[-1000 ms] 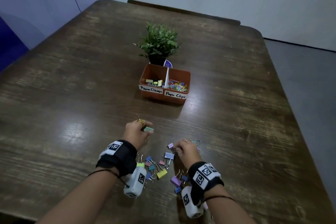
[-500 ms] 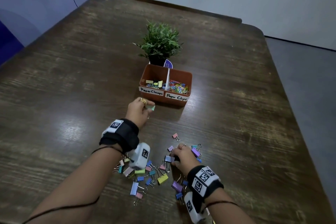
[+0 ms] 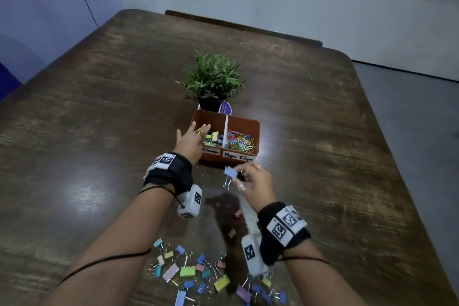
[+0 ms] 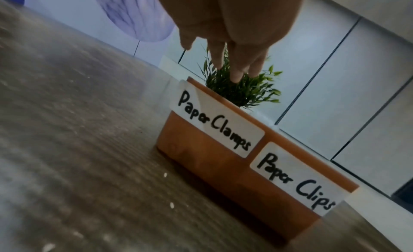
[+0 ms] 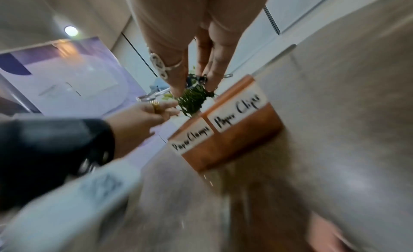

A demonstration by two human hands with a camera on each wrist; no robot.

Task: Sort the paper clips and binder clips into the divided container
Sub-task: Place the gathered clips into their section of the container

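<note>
The orange divided container point(image 3: 255, 131) stands mid-table; its left part, labelled "Paper Clamps", holds binder clips point(image 3: 213, 137) and its right part, "Paper Clips", holds coloured paper clips point(image 3: 240, 142). My left hand point(image 3: 196, 129) hovers over the left part with fingers spread and straight, holding nothing; the left wrist view shows those fingers point(image 4: 236, 68) above the container point(image 4: 201, 160). My right hand point(image 3: 244, 174) hangs just in front of the container and pinches a pale blue binder clip point(image 3: 230, 172), whose wire handles hang down. A pile of loose binder clips point(image 3: 198, 272) lies near me.
A small potted plant point(image 3: 214, 79) stands right behind the container. Two stray pink clips point(image 3: 238, 213) lie between pile and container. The wooden table point(image 3: 87, 131) stretches wide to both sides, with a chair back at its far edge.
My left hand carried a green clip from the pile to the left compartment and now has fingers spread, with no clip in them. My right hand lifted a blue clip off the pile and moved forward.
</note>
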